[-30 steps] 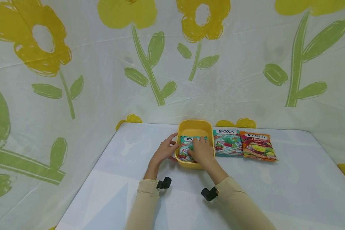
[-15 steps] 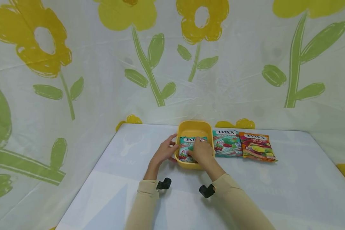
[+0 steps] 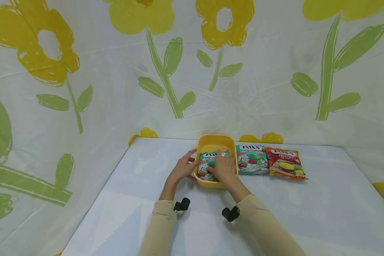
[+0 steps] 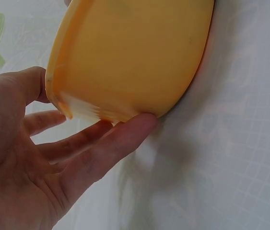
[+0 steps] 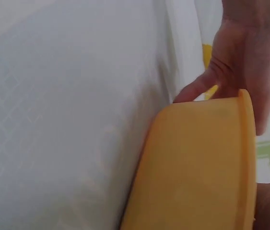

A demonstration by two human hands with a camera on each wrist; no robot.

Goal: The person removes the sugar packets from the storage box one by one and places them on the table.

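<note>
A yellow plastic basin [image 3: 215, 185] stands on the table with a teal bag of Fox's mint candy [image 3: 205, 167] inside its near half. My left hand [image 3: 180, 168] touches the basin's left side from outside, and in the left wrist view its fingers [image 4: 120, 139] lie fairly straight along the outer wall. Inside the basin my right hand [image 3: 224, 167] pinches the candy bag, thumb on its face and fingers near its top right. The right wrist view shows mostly the basin's outer wall [image 5: 192, 163]; the rim hides most of my right hand there.
Right of the basin lies a second teal mint candy bag [image 3: 252, 160], then an orange-red fruit candy bag [image 3: 286, 163] beside it. A flower-printed curtain [image 3: 259, 78] rises behind the table's back edge.
The candy bag in the basin has shifted slightly left and tilted, its top right corner a little higher, along with my right hand. My left hand stays in place.
</note>
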